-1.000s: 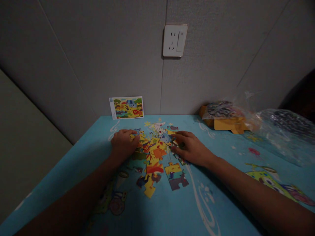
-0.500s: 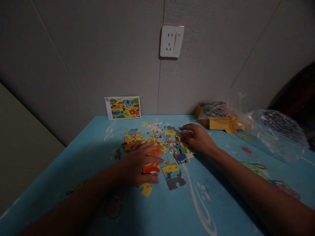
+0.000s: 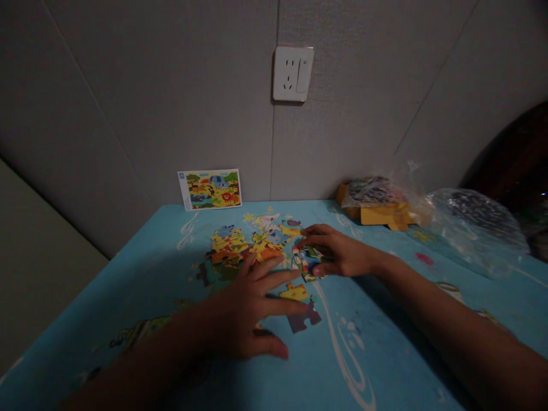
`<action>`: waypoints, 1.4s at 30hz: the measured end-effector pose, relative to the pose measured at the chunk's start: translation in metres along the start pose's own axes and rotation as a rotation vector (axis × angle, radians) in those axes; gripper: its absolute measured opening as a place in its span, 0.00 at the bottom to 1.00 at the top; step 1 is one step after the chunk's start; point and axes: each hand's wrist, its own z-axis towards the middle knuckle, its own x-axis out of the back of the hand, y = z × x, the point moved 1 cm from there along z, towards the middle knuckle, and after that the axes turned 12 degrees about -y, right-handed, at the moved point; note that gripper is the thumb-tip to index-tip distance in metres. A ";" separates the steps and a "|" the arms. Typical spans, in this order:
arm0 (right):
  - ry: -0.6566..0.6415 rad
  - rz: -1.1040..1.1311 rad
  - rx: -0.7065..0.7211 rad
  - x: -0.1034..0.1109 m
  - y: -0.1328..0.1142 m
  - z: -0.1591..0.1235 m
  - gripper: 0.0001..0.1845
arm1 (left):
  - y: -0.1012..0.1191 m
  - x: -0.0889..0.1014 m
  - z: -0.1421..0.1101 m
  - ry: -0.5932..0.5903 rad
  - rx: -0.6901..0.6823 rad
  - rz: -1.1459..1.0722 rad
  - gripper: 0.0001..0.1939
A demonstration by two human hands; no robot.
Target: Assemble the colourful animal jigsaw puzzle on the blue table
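My left hand is spread, palm down, over the near side of a pile of jigsaw pieces, its fingers pointing right. Beneath it several pieces are hidden. A joined section of jigsaw pieces, yellow on top and grey below, lies partly under its fingertips. On the right of the pile, my right hand curves over some green and blue jigsaw pieces. Its thumb is apart from its bent fingers, and no piece is seen gripped between them.
A picture card with animals leans against the wall, below and left of a white socket. Clear plastic wrapping and an orange-yellow box lie at the back right. A blue patterned cloth covers the table.
My left hand has slid right and nearer, over the yellow and grey section. My right hand has shifted slightly left and nearer, covering more of the right-hand pieces. The view has moved a little.
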 end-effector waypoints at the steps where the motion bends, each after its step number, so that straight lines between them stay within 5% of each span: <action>1: 0.008 0.005 0.002 0.001 -0.002 0.000 0.32 | 0.003 -0.001 0.001 -0.030 -0.007 -0.005 0.31; 7: 0.103 -0.046 0.004 -0.004 -0.016 0.008 0.16 | -0.014 -0.010 0.005 0.020 0.123 0.031 0.23; 12: 0.122 -0.191 -0.069 -0.008 -0.021 0.014 0.27 | -0.037 -0.014 0.004 0.119 0.202 0.069 0.19; 17: 0.178 -0.251 -0.067 -0.007 -0.021 0.016 0.26 | -0.044 -0.014 0.002 0.211 0.218 0.028 0.18; 24: 0.383 -0.091 0.157 -0.012 -0.050 0.017 0.32 | -0.035 -0.003 -0.004 0.444 0.040 -0.179 0.31; 28: 0.279 -0.036 0.257 -0.016 -0.065 0.015 0.43 | -0.031 0.002 -0.008 0.535 0.017 -0.228 0.17; 32: 0.116 -0.110 0.124 -0.012 -0.053 0.010 0.50 | -0.029 0.005 -0.010 0.495 -0.006 -0.226 0.14; 37: 0.039 -0.189 0.043 -0.006 -0.041 0.006 0.30 | -0.029 0.009 -0.013 0.412 0.021 -0.158 0.13; 42: 0.066 -0.178 0.071 -0.014 -0.061 0.011 0.37 | -0.038 0.006 -0.020 0.109 0.063 -0.024 0.47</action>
